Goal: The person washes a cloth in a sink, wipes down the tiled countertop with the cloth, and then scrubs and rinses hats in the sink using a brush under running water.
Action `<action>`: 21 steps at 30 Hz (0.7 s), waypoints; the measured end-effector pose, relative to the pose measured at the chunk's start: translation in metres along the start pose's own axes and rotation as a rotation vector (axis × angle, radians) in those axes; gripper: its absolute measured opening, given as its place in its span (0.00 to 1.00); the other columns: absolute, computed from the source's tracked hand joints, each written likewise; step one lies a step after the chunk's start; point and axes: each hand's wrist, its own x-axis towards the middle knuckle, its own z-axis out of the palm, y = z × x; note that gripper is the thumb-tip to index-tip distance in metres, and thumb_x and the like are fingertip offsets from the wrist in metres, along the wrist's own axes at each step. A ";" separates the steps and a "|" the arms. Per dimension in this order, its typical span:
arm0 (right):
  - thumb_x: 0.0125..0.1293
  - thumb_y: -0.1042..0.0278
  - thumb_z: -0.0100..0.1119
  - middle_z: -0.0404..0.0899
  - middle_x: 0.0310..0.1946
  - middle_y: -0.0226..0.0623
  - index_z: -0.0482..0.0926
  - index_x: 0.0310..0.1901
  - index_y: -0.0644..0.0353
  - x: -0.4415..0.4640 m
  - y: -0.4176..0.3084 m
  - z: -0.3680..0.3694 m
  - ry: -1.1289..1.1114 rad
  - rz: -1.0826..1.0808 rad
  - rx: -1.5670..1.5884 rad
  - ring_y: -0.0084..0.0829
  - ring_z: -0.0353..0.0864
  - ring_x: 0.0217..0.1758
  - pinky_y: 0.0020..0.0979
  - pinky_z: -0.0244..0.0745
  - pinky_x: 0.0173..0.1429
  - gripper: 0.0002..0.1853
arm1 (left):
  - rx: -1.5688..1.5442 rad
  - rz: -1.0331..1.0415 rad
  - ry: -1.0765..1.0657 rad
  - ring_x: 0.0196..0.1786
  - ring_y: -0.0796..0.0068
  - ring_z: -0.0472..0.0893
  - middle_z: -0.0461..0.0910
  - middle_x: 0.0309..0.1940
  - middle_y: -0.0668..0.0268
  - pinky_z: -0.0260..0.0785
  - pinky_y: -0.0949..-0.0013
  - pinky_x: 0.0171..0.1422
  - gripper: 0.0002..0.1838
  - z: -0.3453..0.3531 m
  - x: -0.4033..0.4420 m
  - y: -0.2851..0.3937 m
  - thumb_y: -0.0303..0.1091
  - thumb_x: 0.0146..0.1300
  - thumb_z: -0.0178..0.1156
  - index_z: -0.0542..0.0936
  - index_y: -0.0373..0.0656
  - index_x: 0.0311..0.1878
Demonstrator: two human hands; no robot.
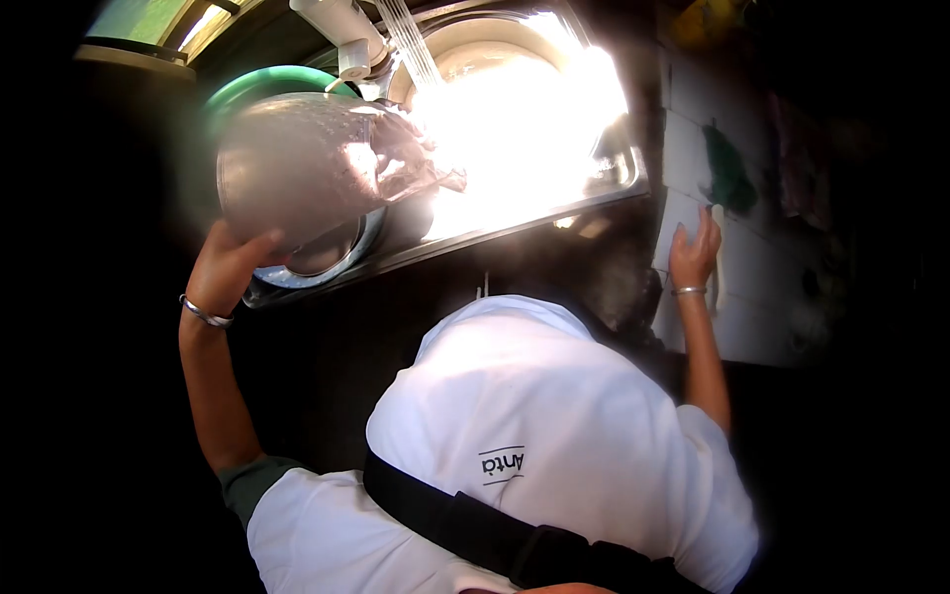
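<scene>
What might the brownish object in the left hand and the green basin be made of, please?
Brownish object: possibly thin, glossy plastic, since its right end looks crumpled and shiny, though glare obscures it. Green basin: probably smooth plastic, from its solid colour.

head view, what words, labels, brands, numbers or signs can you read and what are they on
"Anta": upside down in this view, on the front of the white shirt; a small mark by the last letter is too blurred to make out.
No other text is readable.
</scene>
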 end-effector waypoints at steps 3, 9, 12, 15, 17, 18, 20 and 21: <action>0.52 0.75 0.54 0.73 0.43 0.45 0.70 0.51 0.63 0.057 -0.120 0.023 -0.252 -0.279 0.483 0.44 0.72 0.48 0.37 0.68 0.53 0.21 | 0.062 0.007 -0.038 0.36 0.73 0.78 0.79 0.33 0.62 0.71 0.71 0.44 0.13 -0.003 -0.002 -0.009 0.29 0.55 0.58 0.76 0.31 0.41; 0.57 0.70 0.47 0.77 0.39 0.43 0.75 0.43 0.57 0.093 -0.274 0.078 -0.758 -0.617 0.589 0.43 0.75 0.47 0.40 0.69 0.52 0.13 | -0.177 -0.098 0.074 0.44 0.67 0.80 0.79 0.42 0.58 0.75 0.63 0.49 0.18 -0.017 -0.037 -0.036 0.33 0.56 0.61 0.75 0.34 0.48; 0.55 0.71 0.48 0.76 0.36 0.45 0.75 0.35 0.61 0.098 -0.334 0.053 -0.705 -0.632 0.720 0.44 0.76 0.43 0.41 0.70 0.49 0.08 | -0.412 -0.170 0.172 0.51 0.62 0.77 0.75 0.49 0.56 0.74 0.59 0.50 0.26 -0.010 -0.057 -0.063 0.34 0.57 0.60 0.67 0.35 0.57; 0.53 0.71 0.51 0.74 0.34 0.46 0.74 0.36 0.64 0.103 -0.393 0.096 -0.294 -0.767 0.764 0.45 0.75 0.40 0.41 0.71 0.45 0.09 | -0.609 -0.187 0.226 0.53 0.63 0.75 0.72 0.53 0.58 0.74 0.58 0.51 0.25 -0.006 -0.063 -0.105 0.32 0.59 0.57 0.63 0.37 0.59; 0.53 0.69 0.55 0.75 0.37 0.41 0.75 0.35 0.59 0.127 -0.429 0.115 -0.239 -0.976 0.499 0.40 0.75 0.42 0.42 0.66 0.51 0.08 | -0.722 -0.207 0.285 0.54 0.65 0.74 0.71 0.53 0.60 0.75 0.58 0.50 0.23 -0.005 -0.063 -0.117 0.29 0.61 0.54 0.64 0.38 0.59; 0.54 0.66 0.55 0.77 0.40 0.41 0.78 0.37 0.57 0.132 -0.442 0.128 -0.168 -1.022 0.408 0.37 0.75 0.46 0.45 0.62 0.54 0.09 | -0.754 -0.205 0.306 0.53 0.65 0.74 0.71 0.53 0.60 0.75 0.58 0.50 0.22 -0.004 -0.062 -0.125 0.29 0.61 0.54 0.64 0.39 0.59; 0.56 0.64 0.54 0.78 0.41 0.39 0.80 0.41 0.56 0.134 -0.469 0.150 -0.227 -1.013 -0.015 0.35 0.76 0.48 0.44 0.62 0.53 0.12 | -0.806 -0.200 0.346 0.53 0.66 0.74 0.71 0.52 0.61 0.75 0.59 0.49 0.21 -0.002 -0.064 -0.137 0.29 0.62 0.53 0.64 0.39 0.58; 0.57 0.64 0.53 0.79 0.40 0.38 0.80 0.42 0.55 0.134 -0.471 0.148 -0.310 -1.034 -0.102 0.35 0.76 0.47 0.42 0.62 0.53 0.13 | -0.813 -0.203 0.379 0.52 0.67 0.74 0.71 0.52 0.62 0.76 0.60 0.48 0.20 -0.002 -0.062 -0.145 0.28 0.62 0.52 0.65 0.39 0.58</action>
